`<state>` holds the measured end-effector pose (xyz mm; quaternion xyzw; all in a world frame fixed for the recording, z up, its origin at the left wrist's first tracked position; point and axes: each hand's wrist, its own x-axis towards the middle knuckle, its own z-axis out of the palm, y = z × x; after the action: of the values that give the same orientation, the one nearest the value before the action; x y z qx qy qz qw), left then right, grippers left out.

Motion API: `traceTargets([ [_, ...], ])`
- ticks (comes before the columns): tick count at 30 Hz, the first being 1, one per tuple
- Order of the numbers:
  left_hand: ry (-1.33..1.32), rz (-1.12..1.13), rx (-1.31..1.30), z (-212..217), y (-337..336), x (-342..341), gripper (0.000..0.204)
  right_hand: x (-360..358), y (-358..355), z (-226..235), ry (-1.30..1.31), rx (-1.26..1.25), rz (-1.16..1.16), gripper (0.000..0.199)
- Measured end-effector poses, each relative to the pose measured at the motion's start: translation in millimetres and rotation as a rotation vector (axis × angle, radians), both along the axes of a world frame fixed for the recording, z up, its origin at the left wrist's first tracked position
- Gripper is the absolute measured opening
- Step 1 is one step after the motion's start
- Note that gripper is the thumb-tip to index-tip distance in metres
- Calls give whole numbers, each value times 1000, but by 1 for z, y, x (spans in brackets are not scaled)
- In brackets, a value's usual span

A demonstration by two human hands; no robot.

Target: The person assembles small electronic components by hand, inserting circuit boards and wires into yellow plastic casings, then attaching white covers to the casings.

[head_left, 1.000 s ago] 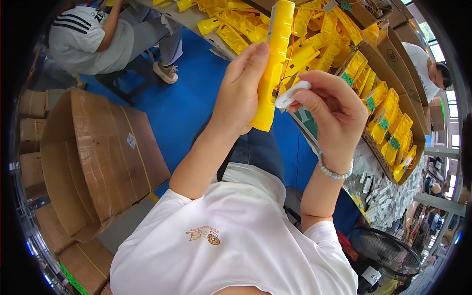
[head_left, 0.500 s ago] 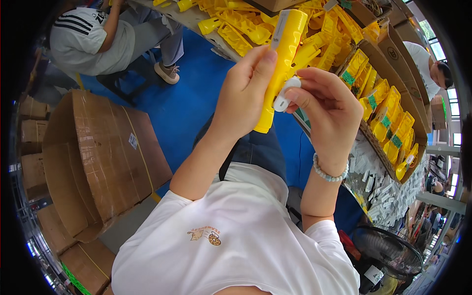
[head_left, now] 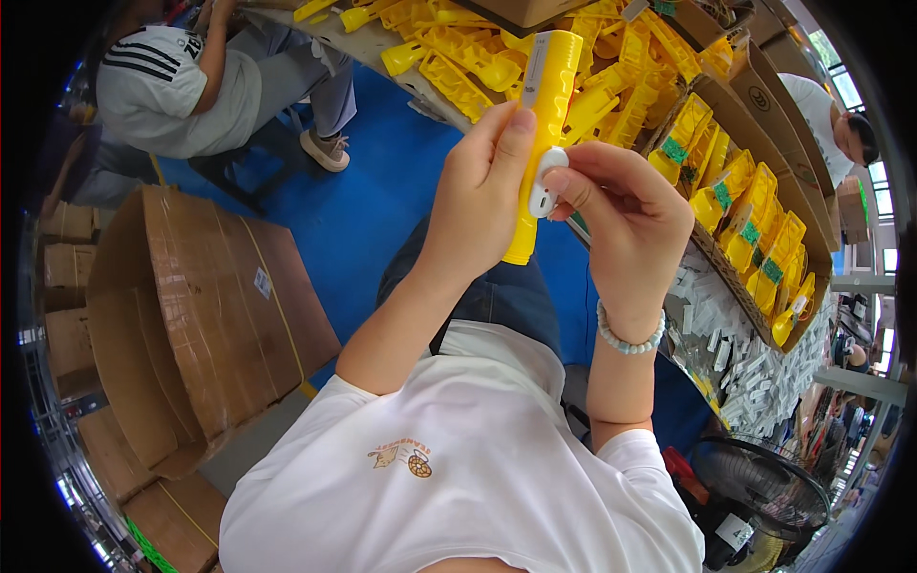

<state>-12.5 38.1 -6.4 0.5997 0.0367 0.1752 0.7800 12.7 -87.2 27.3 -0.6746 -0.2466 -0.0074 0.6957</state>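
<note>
My left hand (head_left: 482, 186) is wrapped round a long yellow plastic housing (head_left: 552, 91), held upright and slightly tilted over my lap. A grey label strip runs along its upper left side. Between the thumb and fingers of my right hand (head_left: 630, 205) is a small white oval plastic piece (head_left: 546, 196) with a dark slot at its lower end. That piece lies against the right side of the housing. The fingers hide part of it, so I cannot tell whether it is seated there.
A heap of yellow plastic shells (head_left: 468, 57) covers the table ahead. To the right, a cardboard tray (head_left: 712, 253) holds yellow housings with green circuit boards, beside many small white parts (head_left: 755, 382). A black fan (head_left: 759, 487) stands lower right. A large open carton (head_left: 210, 315) is at left; a seated person (head_left: 162, 86) is beyond.
My right hand has moved slightly left and the white piece now sits closer against the yellow housing. The housing has shifted a little down and left at its top and stands more upright.
</note>
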Motion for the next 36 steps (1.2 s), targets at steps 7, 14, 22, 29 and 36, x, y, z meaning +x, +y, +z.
traceTargets([
  [7,-71,109,-82,-1,-10,1,36,4,1,8,118,29,45,13],
  [14,-128,57,-346,-1,-24,-6,39,-5,-3,4,230,92,73,11],
  [22,-75,159,49,-19,-35,2,40,2,-20,-11,-42,-60,25,12],
  [29,86,-24,-88,-42,-64,22,37,3,-43,-65,137,-10,-79,17],
  [36,-25,-7,238,-63,-72,34,37,21,-76,-48,-22,-142,-550,10],
])
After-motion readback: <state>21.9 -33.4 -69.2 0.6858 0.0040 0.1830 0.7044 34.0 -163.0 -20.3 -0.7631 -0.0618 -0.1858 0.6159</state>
